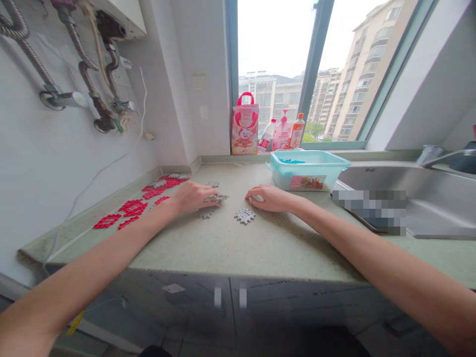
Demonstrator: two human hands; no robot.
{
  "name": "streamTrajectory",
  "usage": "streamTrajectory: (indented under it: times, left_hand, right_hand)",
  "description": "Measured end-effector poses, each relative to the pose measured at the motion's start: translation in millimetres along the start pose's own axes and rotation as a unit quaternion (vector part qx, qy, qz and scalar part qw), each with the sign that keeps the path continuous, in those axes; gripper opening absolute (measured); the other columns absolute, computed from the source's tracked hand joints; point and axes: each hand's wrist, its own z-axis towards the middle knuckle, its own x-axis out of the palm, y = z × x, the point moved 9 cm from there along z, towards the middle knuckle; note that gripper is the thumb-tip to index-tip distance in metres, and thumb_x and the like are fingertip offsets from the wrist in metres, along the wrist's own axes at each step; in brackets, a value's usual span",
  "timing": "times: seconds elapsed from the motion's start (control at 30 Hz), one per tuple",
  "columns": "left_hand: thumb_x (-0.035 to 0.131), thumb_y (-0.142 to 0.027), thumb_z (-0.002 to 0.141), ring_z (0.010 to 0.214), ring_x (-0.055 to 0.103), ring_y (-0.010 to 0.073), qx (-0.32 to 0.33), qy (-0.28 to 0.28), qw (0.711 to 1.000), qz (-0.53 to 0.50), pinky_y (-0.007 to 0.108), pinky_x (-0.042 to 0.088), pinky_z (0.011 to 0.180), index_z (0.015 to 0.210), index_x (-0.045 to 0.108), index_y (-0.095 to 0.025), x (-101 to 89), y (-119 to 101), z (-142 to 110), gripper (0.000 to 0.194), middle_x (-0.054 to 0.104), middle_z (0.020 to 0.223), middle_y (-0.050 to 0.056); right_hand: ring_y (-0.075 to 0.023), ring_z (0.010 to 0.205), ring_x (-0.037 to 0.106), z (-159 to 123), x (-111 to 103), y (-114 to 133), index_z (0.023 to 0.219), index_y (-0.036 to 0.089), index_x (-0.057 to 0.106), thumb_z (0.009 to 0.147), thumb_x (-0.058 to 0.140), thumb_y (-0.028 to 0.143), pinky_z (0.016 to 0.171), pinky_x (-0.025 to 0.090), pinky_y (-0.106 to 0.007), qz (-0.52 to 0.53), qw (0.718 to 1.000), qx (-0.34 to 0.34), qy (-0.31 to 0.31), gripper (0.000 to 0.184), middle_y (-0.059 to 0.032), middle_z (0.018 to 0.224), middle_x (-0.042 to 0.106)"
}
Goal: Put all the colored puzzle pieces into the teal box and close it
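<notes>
Pinched between the thumb and fingers of the left hand [195,195] is a grey toothed piece [220,198], seen nearly edge-on just above the counter [208,248]; whether it is one piece or several together, I can't tell from where I stand. Across from it, the right hand [275,197] is curled, its thumb and fingertips drawn close together, and I can't make out whether anything sits between them. Just below those fingertips, toward the person, a square grey piece [244,216] lies flat on the counter, apart from both hands. More grey pieces lie about the left hand, one just beyond the fingers and some partly hidden beneath it. Off to the left, along the wall, red pieces [133,208] spread in clusters, with a couple of grey ones among those at the far end. Beyond the right hand stands a turquoise tub [282,174] with blue pieces [292,161] visible inside, right beside the steel sink [442,210]. Behind it, by the window, a pink bag [245,130] stands upright next to several bottles [281,135].
</notes>
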Motion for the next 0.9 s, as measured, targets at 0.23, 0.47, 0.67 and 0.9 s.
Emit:
streamTrajectory:
  times: [0.23, 0.47, 0.67, 0.9]
  left_hand:
    - [0.082, -0.075, 0.082, 0.065, 0.071, 0.0165, -0.103, 0.005, 0.990, -0.099, 0.027, 0.052, 0.070, 0.133, 0.077, -0.027, -14.9, 43, -10, 0.070, 0.082, 0.091, 0.002]
    - [0.080, -0.070, 0.073, 0.060, 0.065, 0.0204, -0.366, 0.199, 0.908, -0.040, 0.030, 0.041, 0.058, 0.090, 0.083, -0.024, -30.6, 152, -75, 0.049, 0.076, 0.076, 0.005]
    - [0.086, -0.066, 0.059, 0.065, 0.073, 0.0281, -0.453, 0.351, 0.810, -0.121, 0.031, 0.045, 0.058, 0.087, 0.082, -0.026, -17.5, 173, -129, 0.049, 0.077, 0.079, 0.008]
    - [0.084, -0.061, 0.075, 0.071, 0.076, 0.0327, -0.512, 0.303, 0.802, -0.041, 0.043, 0.055, 0.073, 0.080, 0.074, -0.018, -14.6, 164, -117, 0.044, 0.080, 0.092, 0.016]
  right_hand:
    - [-0.0288, 0.115, 0.076, -1, 3, -5, 0.124, 0.020, 0.079, 0.103, 0.062, 0.023, 0.106, 0.057, -0.044, 0.011, 1.000, 0.003, -0.001, 0.028, -0.0120, 0.123, 0.082]
    - [-0.0268, 0.117, 0.075, -2, 3, -6, 0.126, 0.021, 0.078, 0.104, 0.061, 0.024, 0.108, 0.056, -0.042, 0.011, 1.000, 0.008, 0.004, 0.028, -0.0111, 0.124, 0.081]
    - [-0.0263, 0.116, 0.075, -2, 3, -4, 0.125, 0.023, 0.078, 0.104, 0.060, 0.025, 0.108, 0.056, -0.042, 0.012, 1.000, 0.001, 0.001, 0.028, -0.0099, 0.123, 0.081]
    - [-0.0281, 0.113, 0.076, -3, 1, -3, 0.123, 0.023, 0.079, 0.103, 0.060, 0.026, 0.105, 0.058, -0.046, 0.028, 1.000, 0.008, -0.003, 0.027, -0.0118, 0.122, 0.081]
